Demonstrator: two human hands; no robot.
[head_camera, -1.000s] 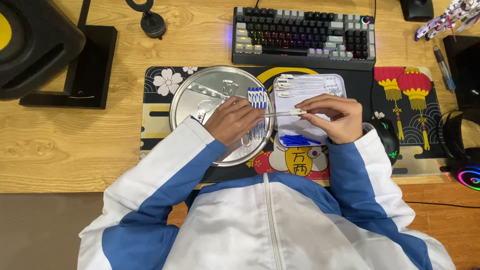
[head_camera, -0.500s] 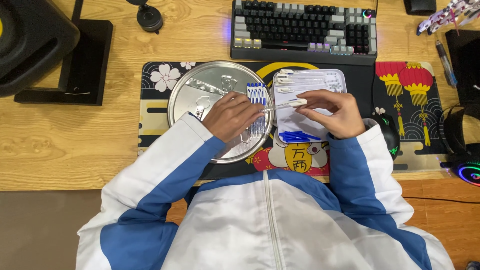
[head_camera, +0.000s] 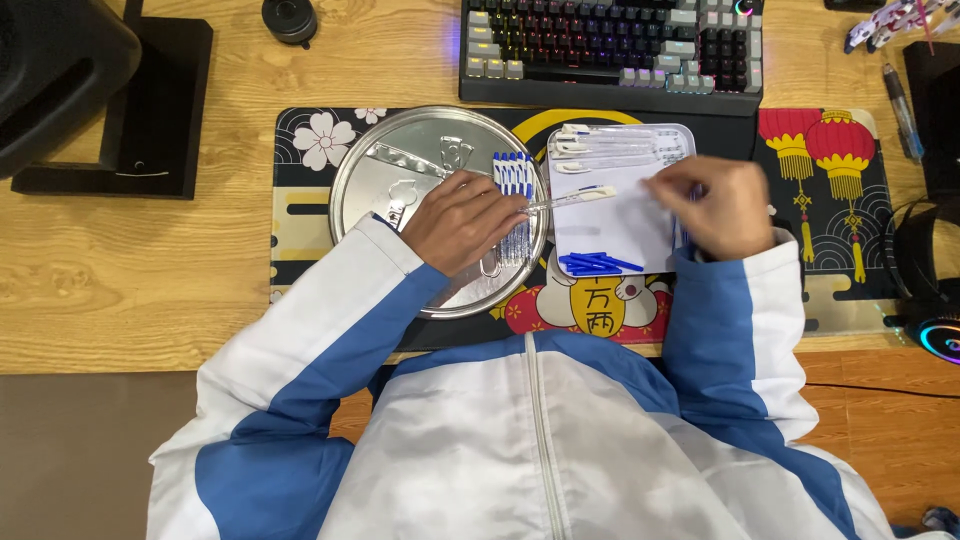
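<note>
While the left hand (head_camera: 462, 218) pinches a clear pen barrel (head_camera: 570, 199) by one end, its fingers closed on it, the barrel lies nearly level, reaching from the round metal tray (head_camera: 360, 175) across onto the white rectangular tray (head_camera: 640, 235). The right hand (head_camera: 722, 205) rests at the right edge of that white tray, fingers curled together; whether they grip a small part cannot be told.

Judgement: the step in hand appears to be pen assembly, with the barrel held ready and the right hand at the parts supply. The next move would call for a fine grasp on one small piece and straight alignment with the barrel's open end.

Containers: the metal tray holds a row of finished blue-and-white pens (head_camera: 514, 195) at its right side. The white tray holds clear barrels (head_camera: 610, 148) along its top edge and loose blue caps (head_camera: 596, 263) near its bottom edge. Both trays sit on a patterned desk mat (head_camera: 310, 215), below a keyboard (head_camera: 610, 45).
</note>
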